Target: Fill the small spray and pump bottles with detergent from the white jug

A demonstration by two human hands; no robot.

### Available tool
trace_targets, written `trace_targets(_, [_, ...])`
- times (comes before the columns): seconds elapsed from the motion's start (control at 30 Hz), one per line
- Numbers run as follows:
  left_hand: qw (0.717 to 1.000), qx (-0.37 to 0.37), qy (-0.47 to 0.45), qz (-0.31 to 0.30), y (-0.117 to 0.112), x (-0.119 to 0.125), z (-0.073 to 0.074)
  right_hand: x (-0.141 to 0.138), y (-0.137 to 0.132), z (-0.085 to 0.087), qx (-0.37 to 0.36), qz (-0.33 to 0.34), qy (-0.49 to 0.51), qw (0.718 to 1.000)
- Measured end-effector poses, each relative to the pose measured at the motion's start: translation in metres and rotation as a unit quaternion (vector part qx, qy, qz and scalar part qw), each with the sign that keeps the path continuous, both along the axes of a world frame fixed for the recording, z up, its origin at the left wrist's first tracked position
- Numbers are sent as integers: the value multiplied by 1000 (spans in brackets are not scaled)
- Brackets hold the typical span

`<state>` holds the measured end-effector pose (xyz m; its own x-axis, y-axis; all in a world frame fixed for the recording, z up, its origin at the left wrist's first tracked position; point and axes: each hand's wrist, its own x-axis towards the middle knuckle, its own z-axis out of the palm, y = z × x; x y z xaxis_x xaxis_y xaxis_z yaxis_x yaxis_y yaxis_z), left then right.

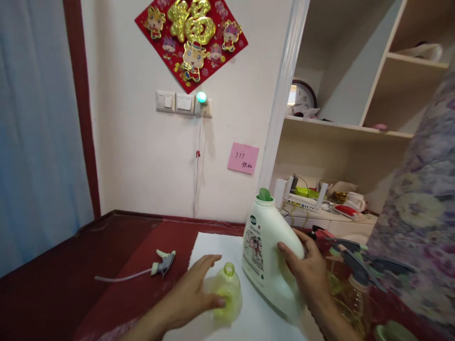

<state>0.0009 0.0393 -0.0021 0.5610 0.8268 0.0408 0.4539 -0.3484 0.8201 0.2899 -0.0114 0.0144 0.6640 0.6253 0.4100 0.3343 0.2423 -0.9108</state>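
Observation:
My right hand (308, 267) grips a large pale green detergent bottle (265, 258), thumb on its near side and fingers behind. This bottle is uncapped, with a green spout piece in its mouth, and tilts slightly to the left. My left hand (194, 291) is beside a small translucent yellow bottle (231, 296), fingers spread and thumb in front of it. I cannot tell whether the thumb touches it. The yellow bottle stands upright without a top on white paper (209, 241). Left of it, a grey and white trigger sprayer head (163, 263) with its tube lies on the dark red table.
Several spray bottles (357, 289) stand close together at the right, beside my right forearm. A router (302, 203) and small items sit on a shelf behind. A floral curtain (419, 213) hangs at the right, a blue curtain (39, 128) at the left.

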Motion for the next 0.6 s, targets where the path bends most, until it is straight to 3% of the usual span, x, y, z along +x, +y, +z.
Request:
trace_targets(0.2, [999, -26, -27, 17, -10, 28, -43, 7, -65, 54, -69, 12, -122, 990])
trace_targets(0.3, [998, -25, -38, 49, -10, 31, -57, 14, -89, 71, -91, 19, -229, 969])
trace_targets(0.4, [996, -6, -57, 65, -9, 29, -60, 25, -104, 75, -107, 43, -350, 930])
trace_targets(0.6, [997, 3, -33, 69, -11, 24, -59, 45, -112, 61, -113, 96, -512, 846])
